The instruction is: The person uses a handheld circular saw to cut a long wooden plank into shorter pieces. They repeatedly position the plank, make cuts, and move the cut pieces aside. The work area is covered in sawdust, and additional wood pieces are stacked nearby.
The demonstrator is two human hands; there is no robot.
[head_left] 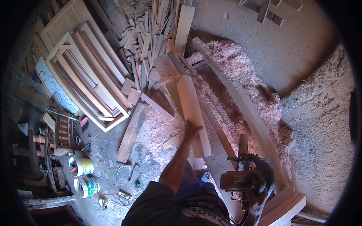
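A pale wooden board (187, 96) lies lengthwise in front of me, on top of other timber. Across its near part rests my left hand (193, 129), thumb toward the right edge; the other fingers bend toward the left edge and are partly hidden. At the lower right, my right hand (261, 184) is wrapped round the handle of a dark circular saw (235, 180), its motor housing jutting left. The saw's flat base plate (267, 159) faces forward. Its blade is hidden, and the saw appears apart from the pale board.
Long planks (241, 101) and heaped wood shavings (241, 56) lie at the right. Offcuts (145, 37) pile up at the back, with wooden frames (102, 90) leaning at the left. Two buckets (81, 167), a power strip (125, 196) with cords, and stacked boards (284, 207) are near me.
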